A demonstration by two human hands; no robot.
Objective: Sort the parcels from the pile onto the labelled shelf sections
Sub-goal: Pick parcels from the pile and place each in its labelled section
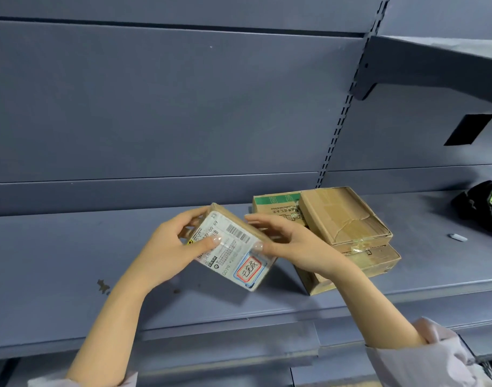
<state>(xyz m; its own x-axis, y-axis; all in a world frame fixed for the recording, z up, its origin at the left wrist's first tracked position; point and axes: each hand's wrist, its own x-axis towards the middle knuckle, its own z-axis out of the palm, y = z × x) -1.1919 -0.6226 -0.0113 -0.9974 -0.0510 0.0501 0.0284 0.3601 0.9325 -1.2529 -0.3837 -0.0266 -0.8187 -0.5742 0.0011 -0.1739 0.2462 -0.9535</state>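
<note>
Head view: left hand (pixel 180 244) and right hand (pixel 289 241) gripped a parcel (pixel 233 252) over the shelf (pixel 71 247).
Placing seemed underway; it needed lowering beside the boxes (pixel 345 219).

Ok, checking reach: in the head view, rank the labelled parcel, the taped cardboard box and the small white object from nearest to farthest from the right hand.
1. labelled parcel: gripped by the right hand itself.
2. taped cardboard box: atop the stack, just to its right.
3. small white object: far right on the shelf.
</note>
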